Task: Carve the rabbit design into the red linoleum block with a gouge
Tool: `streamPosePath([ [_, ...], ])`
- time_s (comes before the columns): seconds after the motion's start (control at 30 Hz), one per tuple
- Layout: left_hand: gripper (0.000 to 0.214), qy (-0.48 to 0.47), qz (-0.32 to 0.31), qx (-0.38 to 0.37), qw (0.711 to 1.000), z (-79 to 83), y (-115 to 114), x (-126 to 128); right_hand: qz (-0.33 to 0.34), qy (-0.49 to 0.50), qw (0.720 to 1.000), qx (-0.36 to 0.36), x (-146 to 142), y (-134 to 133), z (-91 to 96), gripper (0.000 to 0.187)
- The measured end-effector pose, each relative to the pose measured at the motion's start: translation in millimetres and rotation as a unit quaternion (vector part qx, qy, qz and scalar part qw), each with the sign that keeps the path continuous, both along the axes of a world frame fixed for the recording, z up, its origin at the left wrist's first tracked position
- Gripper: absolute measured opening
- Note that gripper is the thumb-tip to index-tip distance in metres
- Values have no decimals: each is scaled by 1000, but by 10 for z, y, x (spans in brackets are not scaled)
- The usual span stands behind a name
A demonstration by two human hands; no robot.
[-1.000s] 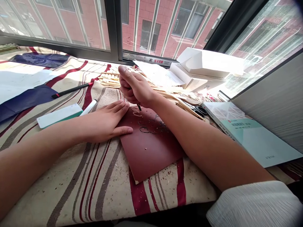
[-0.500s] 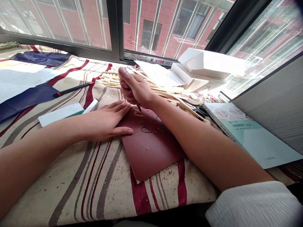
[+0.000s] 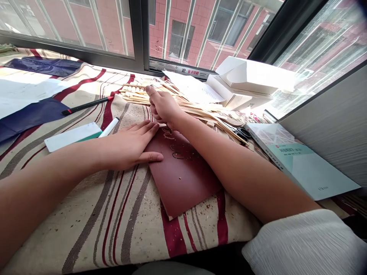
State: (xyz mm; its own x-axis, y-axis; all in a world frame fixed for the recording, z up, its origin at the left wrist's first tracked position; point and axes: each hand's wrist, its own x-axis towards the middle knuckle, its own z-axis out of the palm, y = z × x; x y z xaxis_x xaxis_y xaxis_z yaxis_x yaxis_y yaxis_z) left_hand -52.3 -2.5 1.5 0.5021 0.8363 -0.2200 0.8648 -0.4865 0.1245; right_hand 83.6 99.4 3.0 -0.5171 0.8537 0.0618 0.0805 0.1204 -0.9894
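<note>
A reddish-brown board (image 3: 186, 179) lies flat on the striped cloth, with curly outlines drawn in black and some pale cut lines near its far edge. My left hand (image 3: 137, 147) is spread flat, fingertips and thumb resting on the board's left edge. My right hand (image 3: 163, 107) is closed in a fist above the far end of the board, thumb on top. It grips a slim dark carving tool, mostly hidden by the fist, tip down near the cut lines. Small shavings dot the cloth around the board.
Beyond my hands lie several thin wooden strips (image 3: 134, 94) and a white box (image 3: 243, 97). Black scissors (image 3: 243, 133) and a book (image 3: 309, 164) are at the right. At the left are a white marker (image 3: 109, 126), a white-and-green card (image 3: 71, 136) and a black pen (image 3: 86, 106).
My right fist has shifted slightly down and to the right, and less of the tool shows beneath it. My left hand stays pressed on the board. The view has moved slightly.
</note>
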Motion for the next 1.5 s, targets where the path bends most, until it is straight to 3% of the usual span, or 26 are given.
streamPosePath([
  [0.17, 103, -11, -5, -3, 1000, 49, -17, 26, 163, 86, 980, -78, 135, -173, 126, 56],
  [0.27, 104, -3, 7, -8, 1000, 61, -22, 23, 184, 110, 971, -109, 193, -164, 141, 57],
  [0.43, 105, -25, -18, 6, 1000, 37, -4, -1, 152, 121, 972, -132, 181, -85, 96, 60],
  [0.63, 110, 5, 17, -20, 1000, 67, -22, 37, 20, 136, 975, -174, 160, -11, 51, 57],
  [0.77, 111, -6, 14, -9, 1000, 45, -9, 16, -102, 115, 971, -185, 123, 23, 29, 55],
  [0.83, 112, -4, 11, -7, 1000, 29, 7, -8, -120, 117, 969, -181, 120, 21, 31, 54],
  [0.93, 115, -6, 6, -9, 1000, 28, 17, -31, -71, 123, 966, -214, 177, -7, 67, 55],
  [1.0, 117, -8, 5, -8, 1000, 42, 11, -33, 25, 131, 963, -233, 246, -29, 101, 56],
  [1.1, 119, -3, 6, -6, 1000, 61, -5, -23, 137, 167, 956, -199, 341, -45, 139, 58],
  [1.27, 121, 13, 10, -8, 1000, 61, -11, -8, 100, 165, 975, -110, 366, -67, 159, 58],
  [1.5, 111, 29, 9, -6, 1000, 82, -29, 8, 87, 156, 979, -95, 269, -177, 185, 54],
])
